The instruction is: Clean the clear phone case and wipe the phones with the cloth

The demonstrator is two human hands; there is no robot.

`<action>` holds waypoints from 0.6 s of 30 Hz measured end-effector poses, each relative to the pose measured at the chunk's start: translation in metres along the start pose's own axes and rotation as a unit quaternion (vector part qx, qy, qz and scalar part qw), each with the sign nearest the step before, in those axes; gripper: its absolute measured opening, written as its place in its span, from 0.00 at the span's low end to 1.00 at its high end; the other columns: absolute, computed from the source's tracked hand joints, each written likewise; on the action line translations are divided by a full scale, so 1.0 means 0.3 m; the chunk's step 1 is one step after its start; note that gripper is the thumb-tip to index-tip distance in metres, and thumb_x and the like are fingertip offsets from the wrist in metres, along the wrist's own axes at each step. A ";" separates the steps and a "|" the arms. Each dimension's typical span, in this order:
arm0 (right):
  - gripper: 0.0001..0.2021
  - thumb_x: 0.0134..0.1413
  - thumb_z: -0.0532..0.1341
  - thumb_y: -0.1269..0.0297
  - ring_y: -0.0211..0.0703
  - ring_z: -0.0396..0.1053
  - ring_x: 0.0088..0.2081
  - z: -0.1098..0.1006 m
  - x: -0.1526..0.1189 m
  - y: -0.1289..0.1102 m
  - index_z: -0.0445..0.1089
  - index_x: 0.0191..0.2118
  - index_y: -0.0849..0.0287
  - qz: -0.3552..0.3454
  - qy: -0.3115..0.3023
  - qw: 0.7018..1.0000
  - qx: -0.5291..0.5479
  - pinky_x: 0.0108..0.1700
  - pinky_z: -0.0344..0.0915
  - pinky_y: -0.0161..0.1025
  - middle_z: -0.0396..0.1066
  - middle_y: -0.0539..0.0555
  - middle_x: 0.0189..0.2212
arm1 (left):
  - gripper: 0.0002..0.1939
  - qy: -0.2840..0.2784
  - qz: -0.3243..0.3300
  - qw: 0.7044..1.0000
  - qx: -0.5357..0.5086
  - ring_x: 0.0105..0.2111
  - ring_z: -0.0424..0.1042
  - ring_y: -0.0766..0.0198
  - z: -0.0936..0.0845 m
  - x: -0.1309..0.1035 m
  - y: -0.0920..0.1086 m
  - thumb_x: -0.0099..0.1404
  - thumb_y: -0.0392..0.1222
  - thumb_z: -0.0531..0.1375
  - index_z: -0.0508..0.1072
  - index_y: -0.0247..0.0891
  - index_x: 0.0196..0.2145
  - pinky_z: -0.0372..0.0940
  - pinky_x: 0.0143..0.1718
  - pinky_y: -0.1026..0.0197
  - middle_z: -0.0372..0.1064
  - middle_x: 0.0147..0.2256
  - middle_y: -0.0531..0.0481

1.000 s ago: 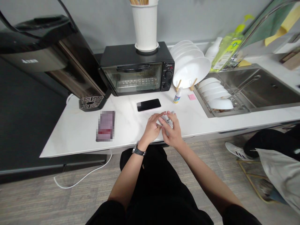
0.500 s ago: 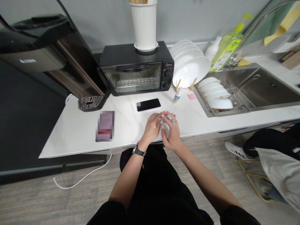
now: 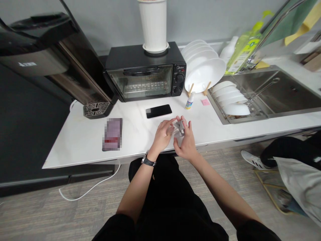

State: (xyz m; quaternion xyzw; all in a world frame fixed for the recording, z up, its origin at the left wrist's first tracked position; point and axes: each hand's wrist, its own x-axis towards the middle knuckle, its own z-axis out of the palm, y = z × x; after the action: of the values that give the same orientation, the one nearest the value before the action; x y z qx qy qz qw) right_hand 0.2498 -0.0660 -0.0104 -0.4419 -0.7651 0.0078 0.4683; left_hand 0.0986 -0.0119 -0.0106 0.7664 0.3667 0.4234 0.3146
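The left hand [image 3: 162, 136] and right hand [image 3: 186, 143], half open with fingers bent, hold a crumpled pale thing [image 3: 178, 128] between them, near a black phone [image 3: 160, 111].

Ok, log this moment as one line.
left hand: at pale item | right hand: at same item | phone: beyond hands | bottle: on counter

On my feed: white counter [image 3: 140, 134]. Clock centred on black phone [image 3: 158, 111]: black oven [image 3: 145, 80], 11; plate rack [image 3: 191, 88], small bottle [image 3: 190, 101], 2; pink note [image 3: 205, 102], 3; pixelated purple item [image 3: 112, 134], 8; dark machine base [image 3: 99, 109], 9.
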 end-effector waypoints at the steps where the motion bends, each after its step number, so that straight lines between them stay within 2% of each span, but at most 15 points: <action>1: 0.46 0.63 0.54 0.68 0.59 0.42 0.78 0.000 0.004 0.007 0.26 0.79 0.53 0.009 0.000 1.000 -0.003 0.73 0.44 0.78 0.41 0.59 0.79 | 0.21 0.000 0.000 1.000 0.004 0.53 0.71 0.54 0.001 0.000 0.000 0.79 0.45 0.53 0.68 0.43 0.66 0.65 0.60 0.48 0.72 0.51 0.43; 5: 0.45 0.64 0.55 0.67 0.61 0.36 0.79 -0.004 0.023 0.013 0.28 0.79 0.53 0.064 -0.012 0.998 -0.025 0.73 0.43 0.79 0.36 0.60 0.80 | 0.21 0.000 0.000 1.000 0.022 0.52 0.71 0.54 0.003 0.001 0.002 0.79 0.45 0.54 0.68 0.44 0.66 0.65 0.60 0.49 0.71 0.49 0.44; 9: 0.43 0.66 0.55 0.66 0.63 0.34 0.79 -0.007 0.012 -0.024 0.30 0.79 0.51 0.034 -0.026 0.999 -0.021 0.72 0.45 0.80 0.31 0.58 0.80 | 0.21 0.012 -0.008 1.000 -0.008 0.53 0.70 0.54 0.004 -0.001 0.001 0.79 0.43 0.53 0.69 0.45 0.66 0.64 0.61 0.49 0.71 0.51 0.44; 11: 0.44 0.67 0.54 0.66 0.62 0.35 0.79 -0.007 0.006 -0.025 0.28 0.79 0.49 0.025 -0.035 0.999 -0.022 0.72 0.45 0.79 0.30 0.57 0.80 | 0.20 0.013 -0.013 1.000 -0.019 0.53 0.71 0.54 0.001 0.000 0.006 0.79 0.42 0.52 0.70 0.45 0.65 0.65 0.61 0.49 0.71 0.51 0.44; 13: 0.44 0.67 0.54 0.65 0.62 0.36 0.79 -0.010 0.007 -0.010 0.27 0.79 0.50 0.045 -0.036 0.998 -0.027 0.72 0.45 0.79 0.31 0.58 0.80 | 0.20 0.010 -0.014 1.000 -0.016 0.52 0.71 0.54 -0.003 0.002 0.013 0.79 0.44 0.52 0.71 0.45 0.64 0.65 0.60 0.49 0.72 0.50 0.44; 16: 0.44 0.66 0.55 0.64 0.64 0.35 0.79 -0.020 0.019 0.010 0.28 0.79 0.54 0.091 -0.030 0.995 -0.032 0.72 0.44 0.80 0.32 0.62 0.80 | 0.20 -0.003 -0.014 1.000 -0.003 0.51 0.71 0.54 -0.007 0.002 0.020 0.80 0.46 0.51 0.71 0.44 0.64 0.66 0.59 0.48 0.72 0.50 0.43; 18: 0.44 0.66 0.55 0.64 0.64 0.34 0.79 -0.027 0.022 0.001 0.29 0.79 0.55 0.084 -0.034 0.995 -0.029 0.72 0.45 0.79 0.32 0.61 0.80 | 0.20 0.000 -0.016 1.000 -0.005 0.52 0.71 0.54 -0.006 -0.001 0.015 0.80 0.45 0.51 0.70 0.44 0.64 0.66 0.59 0.48 0.72 0.51 0.43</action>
State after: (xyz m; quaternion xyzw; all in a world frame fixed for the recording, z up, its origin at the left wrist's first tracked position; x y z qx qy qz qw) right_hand 0.2546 -0.0644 -0.0012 -0.5172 -0.7407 0.0403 0.4268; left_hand 0.0982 -0.0143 -0.0063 0.7587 0.3769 0.4199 0.3255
